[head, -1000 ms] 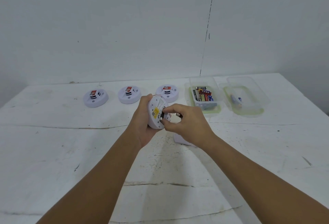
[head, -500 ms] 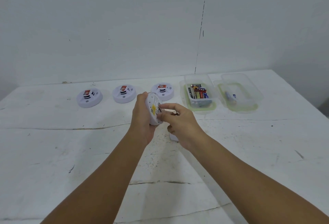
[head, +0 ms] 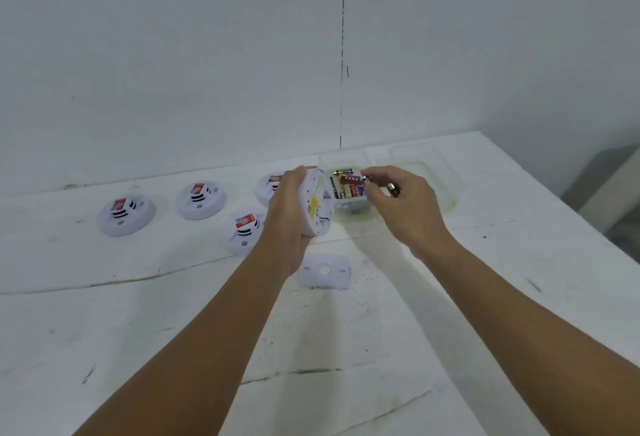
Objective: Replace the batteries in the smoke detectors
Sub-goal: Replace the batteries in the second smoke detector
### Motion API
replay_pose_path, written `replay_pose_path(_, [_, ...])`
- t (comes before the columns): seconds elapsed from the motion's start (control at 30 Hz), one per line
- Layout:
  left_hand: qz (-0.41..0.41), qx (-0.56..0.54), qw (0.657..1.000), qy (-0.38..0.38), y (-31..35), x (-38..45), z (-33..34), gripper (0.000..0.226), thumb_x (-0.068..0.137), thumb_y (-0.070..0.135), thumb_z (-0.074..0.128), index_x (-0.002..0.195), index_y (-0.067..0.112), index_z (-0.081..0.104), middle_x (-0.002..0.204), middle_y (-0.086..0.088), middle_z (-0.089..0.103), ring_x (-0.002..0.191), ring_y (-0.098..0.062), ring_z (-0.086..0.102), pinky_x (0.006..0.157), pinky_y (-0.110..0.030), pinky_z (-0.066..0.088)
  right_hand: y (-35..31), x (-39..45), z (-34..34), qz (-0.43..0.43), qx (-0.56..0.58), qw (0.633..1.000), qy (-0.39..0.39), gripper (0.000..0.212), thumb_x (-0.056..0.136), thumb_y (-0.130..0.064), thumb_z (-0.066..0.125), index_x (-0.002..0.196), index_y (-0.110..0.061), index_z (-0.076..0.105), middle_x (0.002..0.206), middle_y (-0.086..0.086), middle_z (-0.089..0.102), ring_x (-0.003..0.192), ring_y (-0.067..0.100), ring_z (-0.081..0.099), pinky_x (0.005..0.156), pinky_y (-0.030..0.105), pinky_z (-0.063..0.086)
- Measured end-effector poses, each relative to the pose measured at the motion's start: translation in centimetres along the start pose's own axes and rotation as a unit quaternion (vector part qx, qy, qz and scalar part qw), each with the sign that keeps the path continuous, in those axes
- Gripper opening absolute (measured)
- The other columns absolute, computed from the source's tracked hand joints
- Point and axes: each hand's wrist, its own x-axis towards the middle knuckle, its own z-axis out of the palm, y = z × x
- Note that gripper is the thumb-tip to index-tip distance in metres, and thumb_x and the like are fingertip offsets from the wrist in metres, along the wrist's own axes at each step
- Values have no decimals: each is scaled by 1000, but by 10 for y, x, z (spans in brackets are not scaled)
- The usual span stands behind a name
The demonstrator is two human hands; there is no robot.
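Left hand [head: 287,214] grips open smoke detector [head: 317,205], back up, mid-table. Right hand [head: 398,203] pinches pulled batteries [head: 379,184] by battery tub [head: 349,189]. I judge removal step; next I drop old cells, fetch fresh.

A white round smoke detector [head: 317,207] is being held on edge above the table, its open back with a yellow label facing right. Two batteries [head: 381,185] are sticking out of curled fingers beside it. Four more detectors [head: 125,215] are lying flat, and loose batteries are filling a clear tub [head: 349,201].
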Motion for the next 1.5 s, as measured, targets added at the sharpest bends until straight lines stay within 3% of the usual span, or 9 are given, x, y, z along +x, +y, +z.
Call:
replay_pose_path(0.2, [-10,14,997,-74,-1,7,41,42,90,50,63,118,20,70,118,-4,72,106,-21,68,87,-35,57,24,40,-59,16,-113,992,47,17,92,-19,74,105,-28,77,93,-14,75,89,-4,65,67,4,41])
replay_pose_path(0.37, [-13,-6,997,-76,-3,15,58,34,98,46,57,118,21,71,129,-12,69,105,-27,68,75,-37,60,44,66,-74,60,-159,985,14,13,88,-21,78,100,-26,75,92,-9,75,89,10,69,73,26,54])
replay_pose_path(0.57, [-12,15,998,-53,1,18,63,34,101,47,53,118,23,72,118,-6,74,90,-21,75,67,-33,59,55,92,-80,79,-239,968,-18,13,85,-26,80,94,-27,72,95,-10,72,86,10,66,66,27,50])
replay_pose_path(0.67, [-10,25,999,-44,1,18,62,35,100,47,53,118,24,73,115,-5,75,83,-18,77,69,-34,60,59,99,-82,93,-282,954,-49,13,84,-26,80,94,-26,72,99,-8,68,85,12,66,76,34,57])
replay_pose_path(0.8, [-7,36,999,-23,0,20,59,32,99,48,54,112,27,76,118,-6,75,102,-23,72,81,-37,59,62,104,-84,111,-338,929,-104,15,86,-24,78,100,-26,72,103,-4,73,91,18,70,86,38,59])
replay_pose_path(0.97, [-2,39,999,-18,0,22,58,30,98,48,54,107,29,76,111,-2,77,103,-22,70,83,-37,57,54,107,-86,100,-339,931,-94,9,94,-22,64,95,-18,72,107,-1,72,94,21,63,77,32,51])
replay_pose_path(1.07, [0,39,999,-17,2,23,57,32,99,49,53,111,29,76,110,-1,77,103,-22,70,86,-38,57,46,106,-86,128,-267,950,-97,28,97,-20,49,109,-2,67,111,13,73,96,30,64,74,35,45])
replay_pose_path(1.17, [0,38,999,-12,3,24,57,34,99,49,54,116,28,75,114,-3,77,106,-23,70,89,-40,57,43,107,-87,148,-224,956,-123,28,99,-18,41,118,-10,60,118,9,68,104,26,62,72,31,43])
replay_pose_path(1.5, [1,24,1000,5,10,23,50,38,99,49,56,123,25,73,117,-4,76,107,-24,71,81,-37,58,53,120,-92,117,-320,927,-153,45,101,-13,57,146,-16,53,140,5,58,116,22,55,92,31,45])
